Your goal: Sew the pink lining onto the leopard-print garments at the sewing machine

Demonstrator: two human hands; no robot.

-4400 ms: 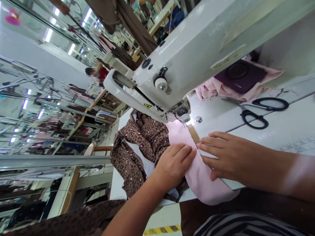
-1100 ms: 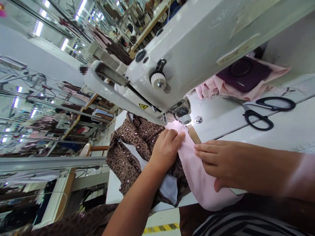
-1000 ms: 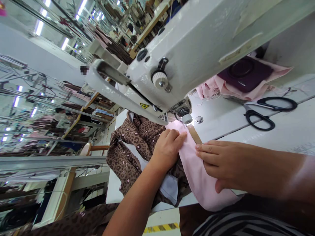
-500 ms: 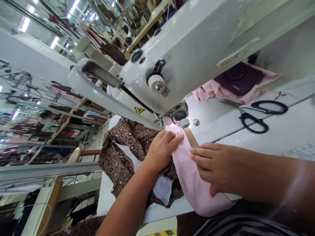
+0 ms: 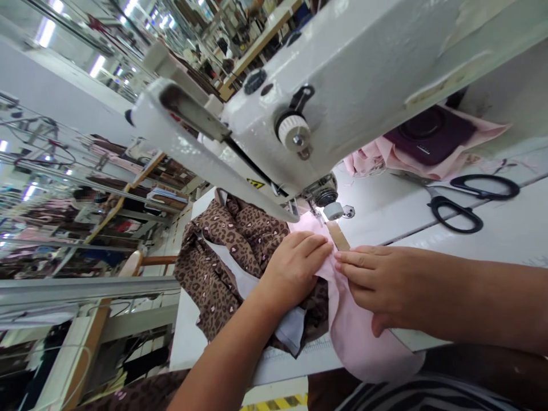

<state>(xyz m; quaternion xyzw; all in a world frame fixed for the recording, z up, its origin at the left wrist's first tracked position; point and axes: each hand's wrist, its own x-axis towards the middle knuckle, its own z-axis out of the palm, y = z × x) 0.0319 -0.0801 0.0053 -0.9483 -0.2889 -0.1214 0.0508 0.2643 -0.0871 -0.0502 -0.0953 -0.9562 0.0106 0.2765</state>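
— Item?
— Pale pink, curved cloth piece [image 5: 363,337], lower centre of frame; my left grip [image 5: 295,267] curled over it, pinching or not, cannot tell; my right grip [image 5: 379,281] flat, unclenched.
— Risk?
— Uneven pressure might pucker it.

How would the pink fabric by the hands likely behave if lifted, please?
The pink fabric would probably flop, since it puckers beside the left hand. It looks thin, so probably light. Its near end may droop, reaching past the table edge.

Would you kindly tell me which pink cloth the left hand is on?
The nearer cloth, touched by the left hand; the farther cloth lies beneath the purple object.
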